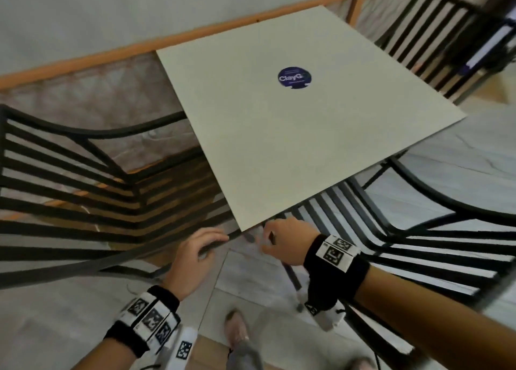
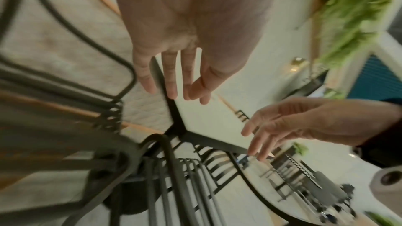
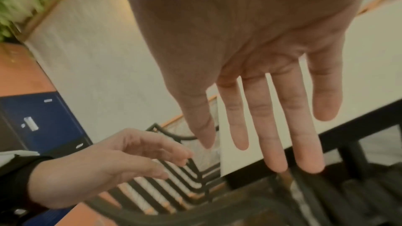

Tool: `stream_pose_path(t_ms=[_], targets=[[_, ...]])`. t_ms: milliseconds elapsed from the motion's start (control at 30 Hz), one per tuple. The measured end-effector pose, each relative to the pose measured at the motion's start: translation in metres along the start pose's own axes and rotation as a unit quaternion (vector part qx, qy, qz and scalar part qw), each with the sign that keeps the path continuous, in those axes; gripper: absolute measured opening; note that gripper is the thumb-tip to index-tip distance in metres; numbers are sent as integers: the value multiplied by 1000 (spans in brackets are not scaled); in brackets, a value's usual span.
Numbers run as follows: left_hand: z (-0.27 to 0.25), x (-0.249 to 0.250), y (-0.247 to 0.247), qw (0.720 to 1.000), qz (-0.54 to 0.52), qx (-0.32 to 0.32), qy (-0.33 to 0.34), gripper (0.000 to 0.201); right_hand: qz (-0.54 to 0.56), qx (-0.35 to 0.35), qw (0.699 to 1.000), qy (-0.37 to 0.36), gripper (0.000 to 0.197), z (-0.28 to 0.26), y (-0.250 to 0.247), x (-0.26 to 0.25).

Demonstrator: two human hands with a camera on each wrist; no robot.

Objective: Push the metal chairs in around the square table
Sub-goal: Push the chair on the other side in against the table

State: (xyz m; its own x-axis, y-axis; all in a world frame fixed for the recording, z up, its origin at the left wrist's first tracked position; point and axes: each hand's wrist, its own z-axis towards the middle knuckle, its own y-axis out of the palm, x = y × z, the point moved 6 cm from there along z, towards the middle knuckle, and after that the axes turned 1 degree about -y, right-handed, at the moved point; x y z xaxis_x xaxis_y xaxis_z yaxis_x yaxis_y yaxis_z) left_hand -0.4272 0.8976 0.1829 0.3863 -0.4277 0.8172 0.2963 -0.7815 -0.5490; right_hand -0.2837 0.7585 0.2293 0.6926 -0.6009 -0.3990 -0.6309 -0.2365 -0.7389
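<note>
Pale marbled floor (image 1: 460,157) runs under everything, with an orange rail (image 1: 111,52) along the far edge and a white wall behind it. One square table (image 1: 293,135) sits in the middle, a flat off-white top on a dark frame, tilted cornerwise to the head camera, with one round dark-blue sticker (image 1: 294,77) near its centre. Three black metal chairs show around it, all slatted with curved arm tubes: the left chair (image 1: 72,174), its seat partly under the table edge; the right chair (image 1: 418,247), front slats tucked just under the near edge; and the far chair (image 1: 435,32) beyond the far corner, blurred. Two hands are in, both near the table's near corner. The left hand (image 1: 195,255) is on the left chair's arm tube in the head view, fingers bent down over it; the left wrist view is blurred and shows its fingers long and slightly apart, so whether they truly grip the tube I cannot tell. The right hand (image 1: 284,240) hangs just below the corner, above the right chair's front edge; from the right wrist its fingers (image 3: 274,126) point straight down, slightly spread, tips near the dark tube, contact unclear. Each wrist wears one black band with white coded tags. Green foliage (image 2: 356,11) hangs blurred off to one side, and a blue cabinet (image 3: 41,123) stands by the wall.
</note>
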Motion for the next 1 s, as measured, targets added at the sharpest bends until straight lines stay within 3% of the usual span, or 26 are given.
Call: stream_pose_path(t_ms=[167, 367, 500, 700, 800, 867, 1000], targets=[[22, 152, 46, 991, 35, -17, 125, 37, 73, 107, 992, 4, 23, -104, -73, 127], [53, 310, 167, 976, 54, -49, 207, 35, 91, 225, 969, -35, 13, -222, -139, 272], [89, 397, 254, 960, 99, -71, 254, 33, 107, 265, 958, -22, 16, -262, -176, 361], [169, 491, 367, 931, 181, -95, 303, 35, 98, 264, 959, 1, 15, -259, -223, 484], [229, 517, 417, 928, 206, -109, 292, 36, 83, 249, 965, 21, 16, -241, -252, 549], [330, 541, 480, 938, 204, -126, 250, 36, 87, 209, 973, 34, 17, -189, -298, 648], [351, 546, 497, 933, 239, -130, 237, 38, 59, 199, 978, 36, 18, -180, -313, 660]])
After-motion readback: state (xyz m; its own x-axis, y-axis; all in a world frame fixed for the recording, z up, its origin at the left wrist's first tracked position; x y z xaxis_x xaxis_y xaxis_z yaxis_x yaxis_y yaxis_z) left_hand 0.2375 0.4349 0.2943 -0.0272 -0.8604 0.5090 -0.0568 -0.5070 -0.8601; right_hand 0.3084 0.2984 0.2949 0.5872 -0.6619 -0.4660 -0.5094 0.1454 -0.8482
